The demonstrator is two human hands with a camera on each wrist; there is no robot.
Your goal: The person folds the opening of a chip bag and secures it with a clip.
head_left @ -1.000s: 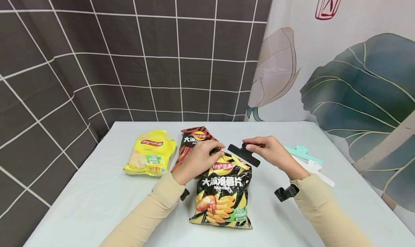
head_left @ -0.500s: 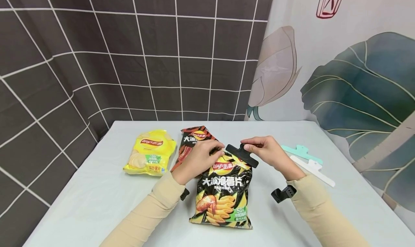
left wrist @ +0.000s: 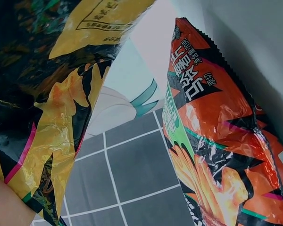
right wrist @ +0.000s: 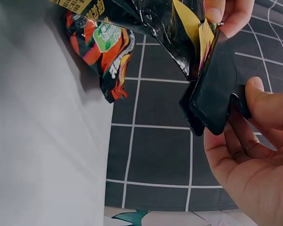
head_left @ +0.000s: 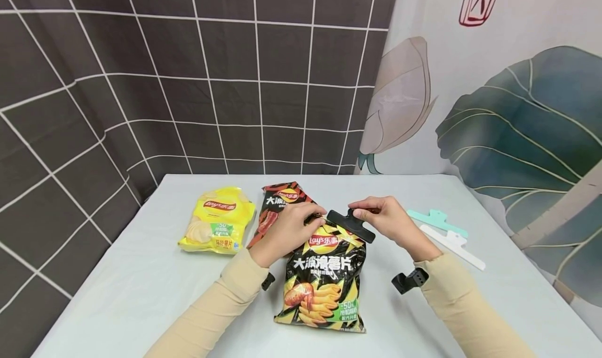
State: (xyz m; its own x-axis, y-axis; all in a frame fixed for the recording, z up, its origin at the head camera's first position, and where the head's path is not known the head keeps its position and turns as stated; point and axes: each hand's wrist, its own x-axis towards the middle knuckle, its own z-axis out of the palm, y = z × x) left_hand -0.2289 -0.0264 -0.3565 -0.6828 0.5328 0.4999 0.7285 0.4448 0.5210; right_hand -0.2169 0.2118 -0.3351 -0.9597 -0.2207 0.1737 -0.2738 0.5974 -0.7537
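Note:
A black and yellow bag of chips point(head_left: 324, 285) stands at the middle of the table, leaning back slightly. My left hand point(head_left: 289, 230) pinches its folded top edge near the left corner. With thumb and fingers my right hand point(head_left: 388, 219) grips the handles of a wide black bag clip point(head_left: 351, 224). In the right wrist view the bag clip point(right wrist: 214, 89) has its jaws a little apart, right at the bag's folded top edge. The left fingertips point(right wrist: 231, 16) hold the fold close to the clip's far end.
A red and black chip bag point(head_left: 273, 211) lies behind the left hand, partly hidden by it. Farther left is a yellow chip bag point(head_left: 218, 222). A mint green clip point(head_left: 437, 220) and a white clip point(head_left: 453, 245) lie on the table point(head_left: 141, 295) at right.
My right hand has moved slightly left, bringing the black bag clip over the bag's folded top edge. The left hand keeps its pinch in the same place.

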